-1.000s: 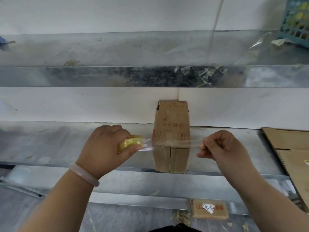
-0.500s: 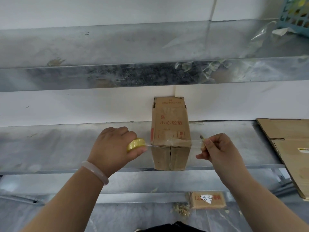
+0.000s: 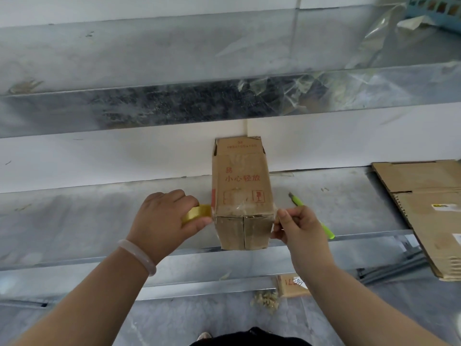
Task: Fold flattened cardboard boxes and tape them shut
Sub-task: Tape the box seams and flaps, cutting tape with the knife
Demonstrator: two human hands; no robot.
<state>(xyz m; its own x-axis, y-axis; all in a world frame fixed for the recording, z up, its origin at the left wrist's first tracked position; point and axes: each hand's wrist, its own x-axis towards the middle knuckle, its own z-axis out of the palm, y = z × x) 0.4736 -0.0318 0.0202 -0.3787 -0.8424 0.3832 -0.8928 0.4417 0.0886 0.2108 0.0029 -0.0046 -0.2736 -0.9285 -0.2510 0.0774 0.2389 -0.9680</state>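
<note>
Box [image 3: 240,196] is sitting on the metal shelf [image 3: 87,221]. Left hand [image 3: 162,218] is gripping the tape roll [image 3: 197,213] at its nine o'clock; right hand [image 3: 299,226] is curling round a green cutter [image 3: 296,201] at three o'clock.
</note>
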